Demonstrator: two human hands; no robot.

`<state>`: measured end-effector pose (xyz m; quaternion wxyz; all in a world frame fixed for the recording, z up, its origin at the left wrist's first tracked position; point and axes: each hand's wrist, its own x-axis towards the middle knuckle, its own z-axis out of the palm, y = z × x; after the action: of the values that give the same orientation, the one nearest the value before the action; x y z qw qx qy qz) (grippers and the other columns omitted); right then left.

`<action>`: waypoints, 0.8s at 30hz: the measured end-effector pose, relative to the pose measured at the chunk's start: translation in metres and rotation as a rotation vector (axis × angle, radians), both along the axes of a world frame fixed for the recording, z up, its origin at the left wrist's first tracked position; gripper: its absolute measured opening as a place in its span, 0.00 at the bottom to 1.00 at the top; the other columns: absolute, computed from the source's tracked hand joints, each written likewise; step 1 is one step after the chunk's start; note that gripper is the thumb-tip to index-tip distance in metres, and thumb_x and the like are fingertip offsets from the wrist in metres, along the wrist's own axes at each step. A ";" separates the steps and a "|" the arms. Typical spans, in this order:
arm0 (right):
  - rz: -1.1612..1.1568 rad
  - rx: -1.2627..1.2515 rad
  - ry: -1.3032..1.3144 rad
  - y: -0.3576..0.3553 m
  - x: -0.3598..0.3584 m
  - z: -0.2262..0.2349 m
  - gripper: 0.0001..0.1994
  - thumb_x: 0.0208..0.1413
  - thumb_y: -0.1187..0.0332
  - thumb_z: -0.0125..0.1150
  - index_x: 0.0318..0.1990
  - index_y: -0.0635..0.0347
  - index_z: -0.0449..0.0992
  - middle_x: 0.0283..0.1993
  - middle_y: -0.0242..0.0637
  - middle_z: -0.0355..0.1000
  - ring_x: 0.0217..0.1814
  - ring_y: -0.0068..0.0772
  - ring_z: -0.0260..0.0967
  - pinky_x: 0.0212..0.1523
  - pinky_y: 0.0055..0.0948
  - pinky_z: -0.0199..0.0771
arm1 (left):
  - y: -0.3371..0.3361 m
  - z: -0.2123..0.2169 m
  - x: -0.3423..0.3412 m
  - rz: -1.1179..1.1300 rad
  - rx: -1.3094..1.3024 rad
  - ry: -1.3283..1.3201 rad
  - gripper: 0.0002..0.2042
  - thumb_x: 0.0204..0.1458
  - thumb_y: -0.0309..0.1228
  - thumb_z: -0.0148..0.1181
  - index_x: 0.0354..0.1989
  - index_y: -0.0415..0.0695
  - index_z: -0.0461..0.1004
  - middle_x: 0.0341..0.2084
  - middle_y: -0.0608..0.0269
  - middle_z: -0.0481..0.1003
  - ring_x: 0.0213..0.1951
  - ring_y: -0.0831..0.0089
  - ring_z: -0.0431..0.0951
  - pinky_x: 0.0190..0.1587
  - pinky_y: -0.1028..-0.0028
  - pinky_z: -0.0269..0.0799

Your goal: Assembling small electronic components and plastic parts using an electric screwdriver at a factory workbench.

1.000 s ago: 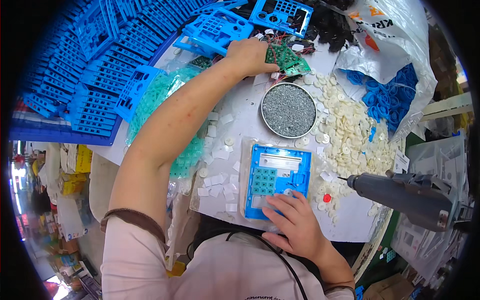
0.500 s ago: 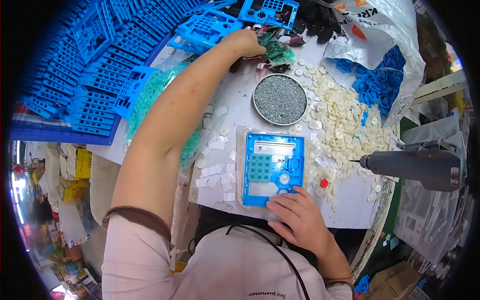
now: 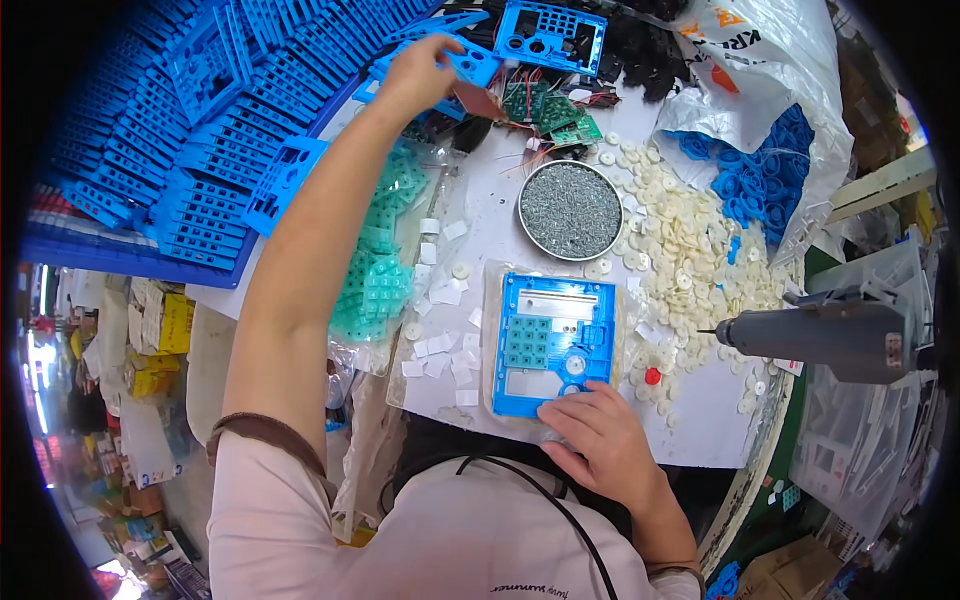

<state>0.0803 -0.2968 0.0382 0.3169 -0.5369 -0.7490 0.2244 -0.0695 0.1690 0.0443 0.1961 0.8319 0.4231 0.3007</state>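
My left hand (image 3: 420,78) reaches to the far side of the table, its fingers closed on the edge of a brown-backed circuit board (image 3: 480,101) with thin wires. Beside it lie several green circuit boards (image 3: 545,108). In front of me, a blue plastic housing (image 3: 598,340) lies inner side up on a padded sheet. It has a teal keypad (image 3: 526,342) and a white disc (image 3: 575,366) set in it. My right hand (image 3: 605,435) rests its outstretched fingers on the housing's near right corner, the thumb apart and holding nothing.
A round tin of small screws (image 3: 570,210) stands beyond the housing. Cream discs (image 3: 690,230) spread rightward, with a grey electric screwdriver (image 3: 820,335) above the right edge. Blue housings (image 3: 215,215) are stacked at far left, near bagged teal keypads (image 3: 375,285). White paper squares (image 3: 435,345) lie scattered.
My left hand has drawn back leftward from the pile of green boards, bringing the brown-backed board out with it. My right hand stays at the housing's corner. The view has shifted slightly.
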 end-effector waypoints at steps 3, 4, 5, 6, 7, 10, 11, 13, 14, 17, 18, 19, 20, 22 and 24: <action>-0.003 0.015 0.032 0.001 0.002 0.004 0.16 0.51 0.68 0.72 0.48 0.59 0.82 0.48 0.37 0.79 0.52 0.41 0.75 0.61 0.49 0.71 | -0.018 0.050 -0.033 0.014 0.524 -0.265 0.17 0.53 0.23 0.65 0.52 0.43 0.78 0.40 0.57 0.77 0.35 0.69 0.82 0.40 0.69 0.78; -0.006 0.035 0.032 0.004 0.004 0.004 0.16 0.51 0.68 0.73 0.48 0.59 0.82 0.47 0.38 0.80 0.50 0.41 0.76 0.58 0.48 0.73 | -0.035 0.064 -0.044 0.003 0.350 -0.494 0.14 0.54 0.21 0.59 0.50 0.39 0.76 0.42 0.56 0.76 0.31 0.68 0.78 0.37 0.69 0.77; -0.006 0.053 0.032 0.007 0.006 0.006 0.15 0.51 0.69 0.73 0.47 0.59 0.82 0.46 0.38 0.80 0.49 0.42 0.76 0.56 0.46 0.74 | -0.045 0.071 -0.059 -0.017 0.189 -0.646 0.20 0.51 0.12 0.55 0.53 0.40 0.74 0.47 0.61 0.72 0.34 0.79 0.76 0.35 0.77 0.76; -0.001 0.072 0.033 0.012 0.008 0.008 0.15 0.51 0.69 0.73 0.47 0.60 0.82 0.45 0.38 0.80 0.47 0.43 0.77 0.54 0.45 0.75 | -0.063 0.081 -0.068 0.007 0.164 -0.755 0.16 0.51 0.18 0.57 0.50 0.42 0.76 0.42 0.59 0.76 0.35 0.72 0.79 0.39 0.67 0.75; -0.019 0.097 0.065 0.017 0.012 0.010 0.15 0.50 0.70 0.73 0.46 0.60 0.82 0.44 0.39 0.80 0.46 0.43 0.77 0.51 0.44 0.76 | -0.081 0.083 -0.071 -0.037 0.196 -0.736 0.16 0.54 0.18 0.60 0.52 0.41 0.75 0.42 0.60 0.75 0.35 0.72 0.79 0.39 0.71 0.76; -0.050 0.211 0.174 0.041 0.014 0.023 0.14 0.49 0.73 0.72 0.45 0.62 0.82 0.41 0.42 0.81 0.38 0.46 0.77 0.39 0.40 0.76 | -0.143 0.085 -0.091 -0.153 0.185 -0.705 0.16 0.57 0.14 0.61 0.53 0.39 0.69 0.44 0.61 0.70 0.34 0.75 0.79 0.39 0.76 0.75; -0.064 0.215 0.209 0.051 0.013 0.030 0.14 0.49 0.73 0.72 0.45 0.62 0.82 0.40 0.41 0.80 0.38 0.43 0.77 0.39 0.37 0.76 | -0.160 0.081 -0.096 -0.193 0.154 -0.714 0.17 0.57 0.12 0.60 0.52 0.39 0.67 0.44 0.62 0.68 0.34 0.76 0.78 0.38 0.78 0.75; -0.082 0.234 0.295 0.073 0.006 0.040 0.15 0.51 0.74 0.72 0.47 0.63 0.81 0.38 0.38 0.80 0.37 0.36 0.77 0.38 0.32 0.75 | -0.183 0.077 -0.115 -0.243 0.291 -0.613 0.18 0.55 0.10 0.60 0.51 0.41 0.65 0.48 0.58 0.66 0.37 0.76 0.77 0.40 0.77 0.74; -0.117 0.126 0.495 0.086 -0.001 0.043 0.15 0.53 0.73 0.71 0.48 0.64 0.81 0.37 0.35 0.80 0.36 0.31 0.76 0.37 0.29 0.74 | -0.193 0.074 -0.122 -0.272 0.356 -0.566 0.19 0.55 0.09 0.60 0.50 0.41 0.64 0.49 0.56 0.65 0.39 0.76 0.77 0.41 0.76 0.74; -0.101 -0.229 0.992 0.120 -0.027 0.049 0.15 0.59 0.71 0.69 0.51 0.66 0.78 0.35 0.28 0.78 0.35 0.18 0.72 0.34 0.21 0.71 | -0.238 0.068 -0.129 -0.268 0.258 -0.597 0.20 0.51 0.09 0.62 0.47 0.41 0.65 0.45 0.60 0.65 0.38 0.75 0.78 0.39 0.77 0.74; -0.021 -0.358 1.091 0.128 -0.032 0.050 0.15 0.60 0.70 0.68 0.53 0.66 0.78 0.35 0.27 0.77 0.34 0.15 0.71 0.33 0.19 0.69 | -0.250 0.066 -0.128 -0.278 0.205 -0.671 0.19 0.52 0.10 0.61 0.48 0.41 0.65 0.46 0.60 0.65 0.39 0.73 0.78 0.40 0.76 0.74; 0.058 -0.491 1.185 0.133 -0.035 0.046 0.15 0.62 0.70 0.67 0.54 0.66 0.77 0.34 0.25 0.76 0.33 0.12 0.69 0.32 0.17 0.68 | -0.261 0.058 -0.126 -0.287 0.149 -0.748 0.18 0.53 0.11 0.61 0.48 0.41 0.65 0.48 0.60 0.65 0.40 0.72 0.79 0.41 0.75 0.75; 0.099 -0.607 1.256 0.134 -0.035 0.038 0.13 0.64 0.71 0.65 0.53 0.67 0.76 0.36 0.29 0.76 0.29 0.12 0.68 0.27 0.18 0.66 | -0.271 0.050 -0.123 -0.296 0.091 -0.826 0.17 0.55 0.12 0.60 0.49 0.41 0.66 0.49 0.60 0.65 0.42 0.70 0.79 0.42 0.74 0.75; 0.075 -0.566 1.289 0.131 -0.045 0.034 0.12 0.64 0.72 0.65 0.51 0.67 0.76 0.35 0.30 0.76 0.27 0.13 0.68 0.24 0.18 0.64 | -0.294 0.038 -0.115 -0.124 -0.274 -1.154 0.16 0.58 0.17 0.60 0.53 0.40 0.66 0.54 0.57 0.66 0.43 0.69 0.80 0.45 0.71 0.76; 0.063 -0.543 1.330 0.127 -0.055 0.030 0.10 0.63 0.73 0.65 0.49 0.67 0.75 0.34 0.31 0.75 0.26 0.13 0.68 0.22 0.18 0.64 | -0.312 0.022 -0.106 -0.023 -0.665 -1.341 0.17 0.62 0.24 0.59 0.58 0.39 0.67 0.57 0.54 0.70 0.43 0.67 0.80 0.48 0.68 0.77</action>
<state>0.0255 -0.1698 0.0683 0.5547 -0.3245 -0.3304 0.6913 -0.1758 -0.1430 0.0662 0.6562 0.3717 0.2726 0.5974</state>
